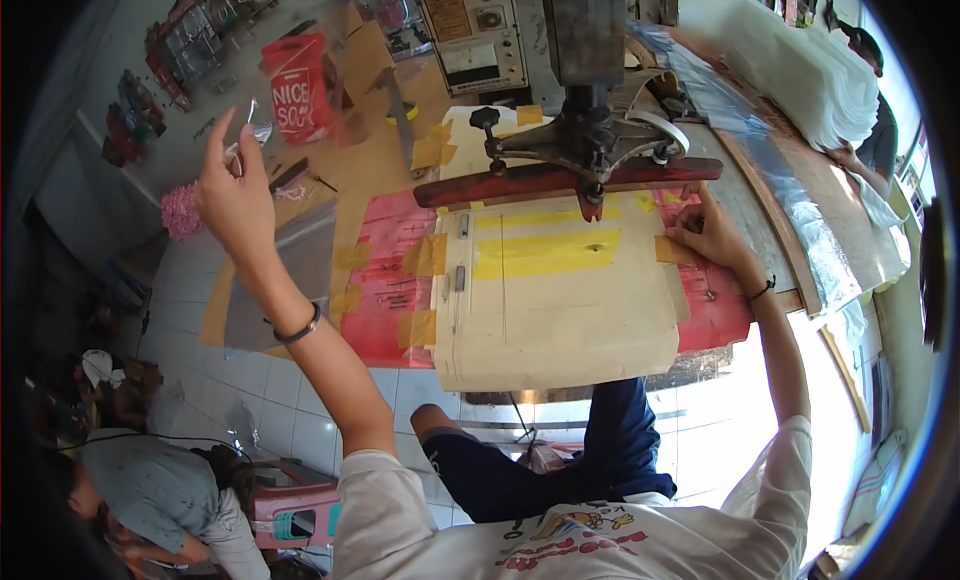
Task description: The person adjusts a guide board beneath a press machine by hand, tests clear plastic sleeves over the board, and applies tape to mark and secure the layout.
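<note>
My left hand (238, 195) is raised over the left side of the worktable, its fingers around a small shiny clear plastic piece (262, 132), partly hidden. My right hand (712, 235) rests at the right side of the press bed, fingers bent and apart, touching the red sheet (715, 300) beside the cream board (570, 330). Yellow strips (550, 252) and brown tape (425, 328) lie on and around that board. Above its back edge hangs the press head (592, 145) with a long dark red bar (460, 192).
A control box (475, 40) stands behind the press. A red pouch (298, 90), a yellow tape roll (402, 112) and a pink bundle (181, 212) are on the left. Stacked plastic sheets (790, 70) lie at the right, near another person (880, 130). A second person (150, 490) bends at lower left.
</note>
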A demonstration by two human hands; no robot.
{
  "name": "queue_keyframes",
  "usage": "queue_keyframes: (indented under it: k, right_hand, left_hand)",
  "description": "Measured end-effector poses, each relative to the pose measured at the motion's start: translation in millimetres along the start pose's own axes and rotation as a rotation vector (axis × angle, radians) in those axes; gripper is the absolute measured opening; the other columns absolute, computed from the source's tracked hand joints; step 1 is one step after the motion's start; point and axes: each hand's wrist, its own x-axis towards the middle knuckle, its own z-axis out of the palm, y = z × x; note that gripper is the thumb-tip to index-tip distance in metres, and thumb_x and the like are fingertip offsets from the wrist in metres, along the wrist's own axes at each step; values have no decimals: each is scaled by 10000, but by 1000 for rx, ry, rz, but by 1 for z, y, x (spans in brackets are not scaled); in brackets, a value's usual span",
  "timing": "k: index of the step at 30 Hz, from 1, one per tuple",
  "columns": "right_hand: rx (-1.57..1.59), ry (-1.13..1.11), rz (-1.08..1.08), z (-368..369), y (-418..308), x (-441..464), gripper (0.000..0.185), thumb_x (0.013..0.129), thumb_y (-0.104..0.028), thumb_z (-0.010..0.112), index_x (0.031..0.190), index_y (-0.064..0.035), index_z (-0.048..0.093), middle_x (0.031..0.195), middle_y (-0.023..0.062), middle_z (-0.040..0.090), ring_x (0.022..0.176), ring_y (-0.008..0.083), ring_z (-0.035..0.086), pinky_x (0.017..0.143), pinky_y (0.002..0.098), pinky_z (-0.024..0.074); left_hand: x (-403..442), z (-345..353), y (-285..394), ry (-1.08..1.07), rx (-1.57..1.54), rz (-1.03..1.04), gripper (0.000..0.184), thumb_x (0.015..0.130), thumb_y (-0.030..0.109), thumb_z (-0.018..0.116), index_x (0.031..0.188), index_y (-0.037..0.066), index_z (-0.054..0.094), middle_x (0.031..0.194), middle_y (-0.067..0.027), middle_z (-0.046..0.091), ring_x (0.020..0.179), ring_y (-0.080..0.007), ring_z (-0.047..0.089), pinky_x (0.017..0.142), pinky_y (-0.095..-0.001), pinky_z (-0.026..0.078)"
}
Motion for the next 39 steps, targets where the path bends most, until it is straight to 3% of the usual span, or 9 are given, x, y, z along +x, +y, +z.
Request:
queue_keyframes:
  k: [5, 7, 10, 17, 19, 22, 24, 27, 39]
  right_hand:
    - [-134, 70, -156, -10, -3, -6, 432, 869, -128, 736, 1152, -49, 420, 823, 67, 734, 712, 118, 627, 652, 277, 447]
    - [-204, 142, -277, -15, -6, -7, 417, 875, -130, 727, 1149, -38, 427, 842, 77, 743, 734, 125, 640, 662, 281, 454]
    - [-46, 217, -215, -25, -27, -22, 438, 933, -174, 689, 1200, -28, 374, 990, 152, 746, 805, 194, 690, 763, 311, 519]
    - [-106, 93, 58, 8, -81, -64, 566, 943, -268, 687, 1279, -28, 300, 1180, 218, 661, 1101, 321, 653, 901, 401, 526]
    - [-212, 102, 35, 20, -67, -66, 631, 919, -278, 713, 1310, -26, 286, 1269, 236, 607, 1159, 346, 620, 946, 433, 506]
    - [-257, 97, 9, 29, -56, -66, 720, 883, -269, 743, 1357, -25, 260, 1377, 250, 512, 1229, 390, 561, 1004, 457, 469]
    - [-332, 91, -7, 31, -49, -67, 754, 861, -258, 759, 1372, -30, 253, 1394, 251, 492, 1252, 393, 542, 1024, 448, 454]
    - [-496, 136, -60, 32, -47, -63, 774, 840, -232, 769, 1383, -38, 253, 1404, 238, 482, 1286, 398, 510, 1047, 450, 435]
    - [-294, 229, -11, 32, -59, -40, 687, 810, -144, 771, 1298, -21, 303, 1428, 192, 477, 1320, 407, 471, 1045, 470, 440]
  left_hand:
    - [-54, -57, 100, -269, -141, 350, 268, 874, 77, 632, 1117, 143, 722, 918, -72, 705, 678, -280, 646, 620, -367, 506]
    - [-96, -75, 140, -593, -46, 407, 360, 851, 85, 632, 1202, 153, 672, 883, -55, 666, 714, -266, 665, 601, -376, 523]
    - [-162, -76, 193, -1147, -63, 456, 496, 822, 57, 637, 1304, -32, 567, 987, -155, 640, 652, -284, 687, 623, -377, 573]
    - [-253, -39, 261, -1141, -294, 452, 573, 822, 152, 717, 1273, -149, 532, 1079, -233, 635, 702, -276, 716, 514, -247, 568]
    - [-260, -38, 278, -1090, -436, 563, 509, 893, 236, 667, 1205, -156, 575, 1075, -245, 640, 849, -281, 710, 584, -292, 589]
    - [-237, -41, 275, -1322, -797, 314, 470, 958, 316, 590, 1134, -116, 636, 1078, -243, 646, 968, -294, 669, 753, -378, 590]
    - [-202, -31, 243, -1407, -740, 292, 480, 980, 373, 567, 1147, -70, 647, 1076, -237, 655, 1027, -324, 642, 914, -436, 524]
    - [-197, -3, 172, -1322, -159, 385, 767, 955, 608, 493, 1444, 18, 467, 1467, -272, 405, 1395, -434, 326, 1171, -510, 261]
    - [-201, 43, 110, -1264, -154, 442, 794, 885, 677, 548, 1511, 208, 407, 1572, -225, 285, 1442, -448, 244, 1201, -501, 205]
